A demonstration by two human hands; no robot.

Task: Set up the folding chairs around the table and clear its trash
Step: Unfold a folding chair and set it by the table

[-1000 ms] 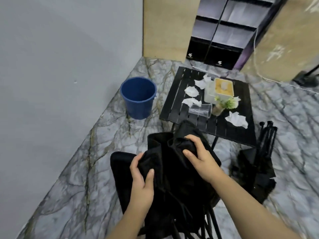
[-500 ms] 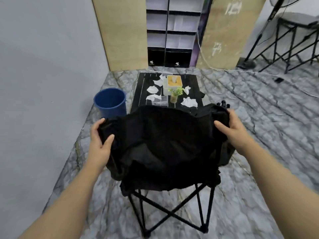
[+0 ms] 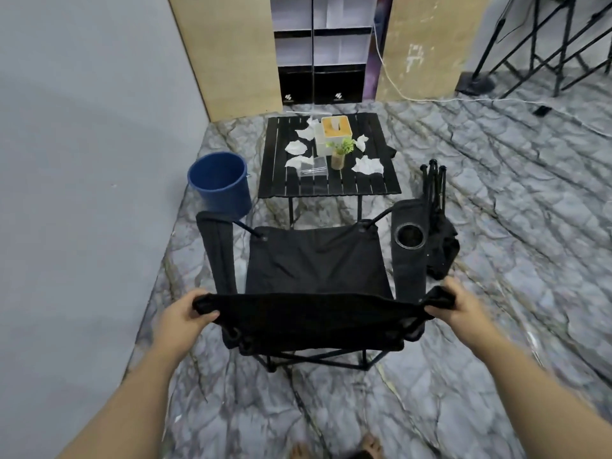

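A black folding chair (image 3: pixel 314 260) stands unfolded on the floor in front of me, facing the low black slatted table (image 3: pixel 371 187). My left hand (image 3: pixel 183 321) grips the left top corner of its backrest and my right hand (image 3: pixel 462 306) grips the right top corner. Several crumpled white tissues (image 3: pixel 367 165) lie on the table beside a tissue box (image 3: pixel 334 134), a small potted plant (image 3: pixel 339 154) and a clear plastic box (image 3: pixel 313 170). A second black chair (image 3: pixel 437 226) lies folded on the floor right of the table.
A blue bucket (image 3: pixel 220 183) stands left of the table, close to the grey wall. Shelving and wooden panels close off the back. A white cable (image 3: pixel 463 101) runs across the marble floor at the back right, near black metal stands (image 3: pixel 546 51).
The bunched chair has been pulled open and set down. Its seat and armrests are now spread flat, and my hands have moved apart to the backrest's top corners.
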